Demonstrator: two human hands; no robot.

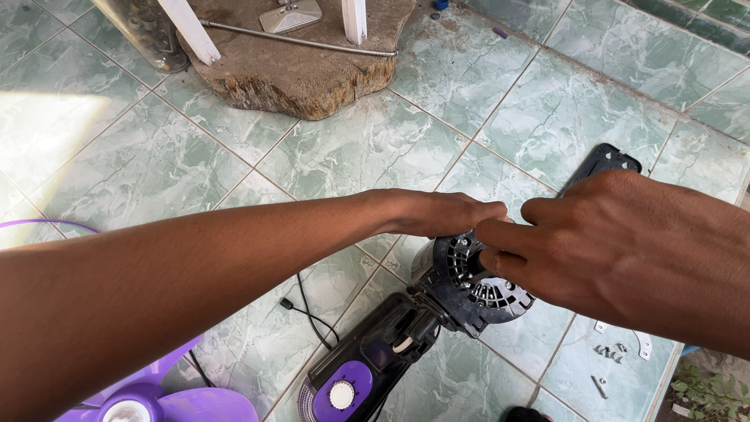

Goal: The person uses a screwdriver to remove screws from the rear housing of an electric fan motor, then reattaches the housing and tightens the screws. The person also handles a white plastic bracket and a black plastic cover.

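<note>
Left hand [437,212]: laid over the motor housing [476,285] top at 11 o'clock, steadying it; fingers hidden, grip cannot be told.
Right hand [617,250]: fingertips pressed onto housing face from 3 o'clock, clasping nothing.
Housing: centre floor, atop purple fan stand [359,375].
Screws [609,352]: loose at 5 o'clock, set aside within reach.
Fan blade [156,398]: 8 o'clock.

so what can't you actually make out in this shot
- Head view: the top of the fan motor housing is covered by the left hand and right hand, so any small part pinched there is hidden.
- The black plate is partly behind the right hand.
- The screws on the floor tile are too small to count.
- The purple fan blade is cut by the bottom edge.
</note>
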